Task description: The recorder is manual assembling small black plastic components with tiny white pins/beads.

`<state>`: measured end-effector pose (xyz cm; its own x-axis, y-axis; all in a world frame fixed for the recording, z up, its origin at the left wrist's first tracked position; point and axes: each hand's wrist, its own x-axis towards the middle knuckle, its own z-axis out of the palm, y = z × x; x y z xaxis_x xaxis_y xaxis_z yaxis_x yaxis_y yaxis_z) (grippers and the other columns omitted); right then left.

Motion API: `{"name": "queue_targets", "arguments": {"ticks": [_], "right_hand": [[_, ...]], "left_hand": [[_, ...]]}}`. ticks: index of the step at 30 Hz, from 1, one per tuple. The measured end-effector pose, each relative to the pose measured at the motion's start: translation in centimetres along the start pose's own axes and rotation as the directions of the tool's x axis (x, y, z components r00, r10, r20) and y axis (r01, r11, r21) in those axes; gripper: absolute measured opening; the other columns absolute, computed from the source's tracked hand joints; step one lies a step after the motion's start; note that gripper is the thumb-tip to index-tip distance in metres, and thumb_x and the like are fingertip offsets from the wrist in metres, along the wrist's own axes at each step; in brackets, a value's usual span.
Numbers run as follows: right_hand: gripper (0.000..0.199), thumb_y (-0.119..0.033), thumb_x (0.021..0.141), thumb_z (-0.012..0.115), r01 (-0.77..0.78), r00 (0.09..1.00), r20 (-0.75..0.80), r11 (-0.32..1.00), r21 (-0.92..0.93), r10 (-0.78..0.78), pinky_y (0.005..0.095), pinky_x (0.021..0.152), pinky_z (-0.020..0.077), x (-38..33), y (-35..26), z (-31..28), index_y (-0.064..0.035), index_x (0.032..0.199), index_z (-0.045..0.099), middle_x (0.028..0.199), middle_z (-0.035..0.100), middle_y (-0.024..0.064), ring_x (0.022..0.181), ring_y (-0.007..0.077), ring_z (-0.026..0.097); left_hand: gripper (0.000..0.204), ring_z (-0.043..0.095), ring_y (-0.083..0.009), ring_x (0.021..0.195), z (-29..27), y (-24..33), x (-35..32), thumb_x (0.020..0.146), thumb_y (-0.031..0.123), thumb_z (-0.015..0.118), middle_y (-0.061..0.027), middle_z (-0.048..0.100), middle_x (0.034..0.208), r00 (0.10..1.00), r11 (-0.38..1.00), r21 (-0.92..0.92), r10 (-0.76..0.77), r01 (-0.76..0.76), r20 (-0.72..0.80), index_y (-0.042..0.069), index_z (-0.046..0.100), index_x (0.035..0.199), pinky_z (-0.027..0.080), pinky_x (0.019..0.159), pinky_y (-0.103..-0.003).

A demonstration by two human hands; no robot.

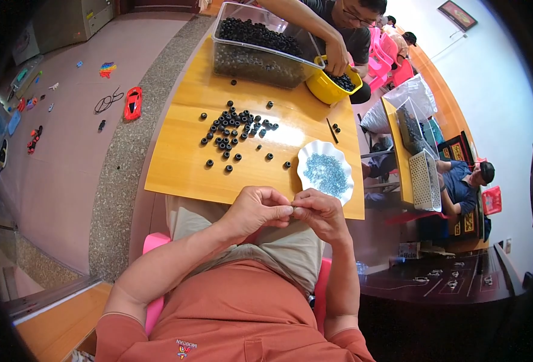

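My left hand (255, 212) and my right hand (319, 214) meet at the near edge of the wooden table (182, 163), fingertips pinched together. Between them is something small and dark that I cannot make out; the fingers cover most of it. Just beyond my right hand stands a white scalloped dish (304, 166) holding many tiny clear bluish pieces (325, 174). Farther off on the tabletop lie several small black ring-shaped parts (229, 133), loosely heaped with a few scattered apart.
A clear plastic bin (260, 66) full of black parts stands at the table's far end. Beside it a person reaches into a yellow tub (327, 90) of black parts. A thin dark stick (332, 130) lies near the right edge. A red toy car (133, 103) is on the floor.
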<state>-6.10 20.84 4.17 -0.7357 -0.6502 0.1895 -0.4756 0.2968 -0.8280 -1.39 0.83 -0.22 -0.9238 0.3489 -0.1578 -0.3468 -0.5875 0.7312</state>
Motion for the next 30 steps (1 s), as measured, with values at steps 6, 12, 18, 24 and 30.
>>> {"name": "queue_targets", "arguments": {"ticks": [6,12,18,24,30], "right_hand": [[0.012,-0.002,0.083,0.07,-0.01,1.0,-0.014,0.996,0.091,0.011,0.0255,0.067,0.0481,-0.3,0.7,0.3,0.0008,0.093,0.068,0.088,0.065,0.0086,0.079,0.0148,0.062],[0.014,0.001,0.084,0.067,0.066,0.985,-0.151,0.988,-0.14,-0.087,0.0283,0.068,0.0493,-0.5,-0.6,2.3,0.0027,0.098,0.066,0.093,0.063,0.0129,0.079,0.0209,0.063],[0.018,0.001,0.084,0.066,0.165,0.943,-0.194,0.885,-0.436,-0.272,0.0318,0.067,0.0511,-0.3,-1.1,3.5,0.002,0.102,0.064,0.095,0.062,0.0156,0.08,0.0267,0.064],[0.01,0.002,0.08,0.069,0.151,0.952,-0.233,0.967,-0.206,-0.199,0.0283,0.064,0.0499,2.1,-0.9,1.3,0.0009,0.09,0.067,0.087,0.066,0.0137,0.075,0.0221,0.064],[0.02,-0.01,0.077,0.073,0.033,0.983,-0.137,0.844,-0.536,-0.125,0.0329,0.077,0.0505,9.3,0.3,1.3,-0.0042,0.097,0.071,0.096,0.067,0.0095,0.088,0.0255,0.063]], "left_hand": [[0.015,0.066,-0.0131,0.077,0.0,0.0,0.0,0.087,0.007,0.069,-0.0076,0.067,0.089,0.999,0.999,-0.023,-0.029,0.029,0.021,-0.001,0.065,0.099,0.058,0.07,-0.025],[0.014,0.066,-0.0122,0.081,0.1,0.0,0.0,0.09,0.007,0.066,-0.0091,0.067,0.092,0.999,0.999,-0.053,-0.001,-0.001,-0.044,-0.003,0.065,0.098,0.057,0.073,-0.023],[0.014,0.067,-0.0136,0.081,-0.1,-0.1,0.1,0.09,0.005,0.064,-0.0091,0.067,0.094,0.992,0.995,-0.082,0.048,-0.057,-0.115,-0.003,0.063,0.101,0.058,0.073,-0.025],[0.011,0.066,-0.0133,0.081,-0.1,-0.2,0.1,0.091,0.005,0.063,-0.007,0.066,0.093,0.985,0.98,-0.143,0.12,-0.136,-0.12,-0.001,0.062,0.1,0.058,0.075,-0.027],[0.013,0.066,-0.0134,0.08,-0.3,0.2,0.1,0.091,0.005,0.062,-0.0068,0.066,0.091,0.969,0.968,-0.178,0.139,-0.177,-0.206,-0.001,0.06,0.102,0.058,0.077,-0.027]]}}
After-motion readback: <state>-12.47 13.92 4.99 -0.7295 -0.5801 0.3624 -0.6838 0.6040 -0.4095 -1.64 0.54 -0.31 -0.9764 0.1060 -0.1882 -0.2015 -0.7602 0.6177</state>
